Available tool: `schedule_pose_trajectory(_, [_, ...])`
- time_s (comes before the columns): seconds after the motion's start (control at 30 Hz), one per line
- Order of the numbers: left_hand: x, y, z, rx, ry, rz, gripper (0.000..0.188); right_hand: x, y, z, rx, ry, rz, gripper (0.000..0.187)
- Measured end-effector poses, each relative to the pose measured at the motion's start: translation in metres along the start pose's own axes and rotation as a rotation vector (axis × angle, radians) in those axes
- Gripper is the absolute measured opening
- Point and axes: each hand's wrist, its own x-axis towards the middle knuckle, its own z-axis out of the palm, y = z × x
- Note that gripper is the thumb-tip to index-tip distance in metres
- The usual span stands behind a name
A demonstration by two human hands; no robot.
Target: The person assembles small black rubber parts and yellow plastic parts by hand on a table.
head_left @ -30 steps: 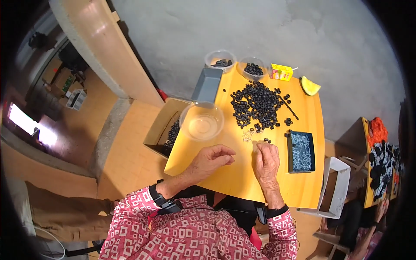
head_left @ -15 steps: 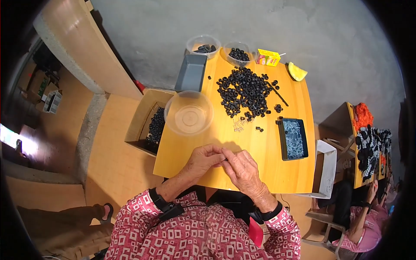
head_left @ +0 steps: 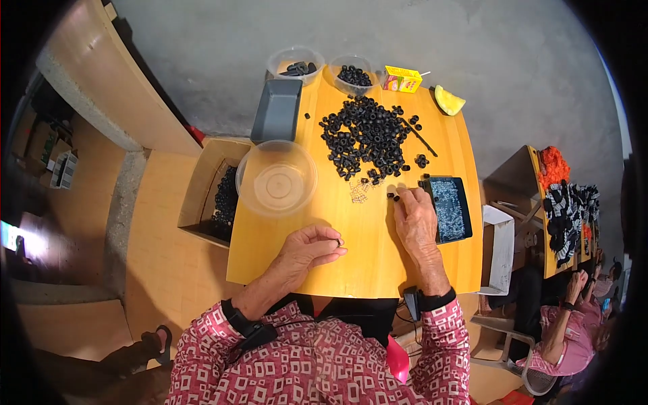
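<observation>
Over the near part of the yellow table, my left hand (head_left: 297, 251) is closed, pinching a small black ring (head_left: 338, 242) between thumb and fingertips. My right hand (head_left: 417, 226) reaches forward on the table with fingers stretched out. Its fingertips come down beside a few loose black pieces (head_left: 393, 197), left of a black tray (head_left: 453, 210) of small pale bits. Nothing shows in its fingers. A large heap of black rings (head_left: 368, 138) covers the far middle of the table. Small clear pieces (head_left: 359, 194) lie at its near edge.
A clear round tub (head_left: 278, 179) and a grey tray (head_left: 278, 111) line the table's left side; a cardboard box (head_left: 192, 196) stands beyond. At the back are two clear bowls (head_left: 295, 57), a yellow drink carton (head_left: 403, 79) and a yellow fruit wedge (head_left: 449, 100). Another person (head_left: 567, 324) sits far right.
My hands, close together before, are apart. My right hand has moved forward and right to the loose black pieces. The left keeps its pinch, with the small ring now visible.
</observation>
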Motion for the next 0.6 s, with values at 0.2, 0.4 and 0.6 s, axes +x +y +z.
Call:
schedule_pose_trajectory(0.2, [0.005,-0.004,-0.004,0.061,-0.02,0.012,0.015,0.01,0.008,0.019,0.009,-0.045,-0.013,0.015])
schedule_pose_trajectory(0.4, [0.018,-0.012,-0.005,0.311,-0.112,0.274,0.014,0.022,0.0,0.018,0.04,-0.022,-0.039,0.015])
schedule_pose_trajectory(0.6, [0.035,0.002,0.014,0.738,-0.013,0.369,0.018,0.03,-0.007,0.012,0.047,0.008,-0.035,0.015])
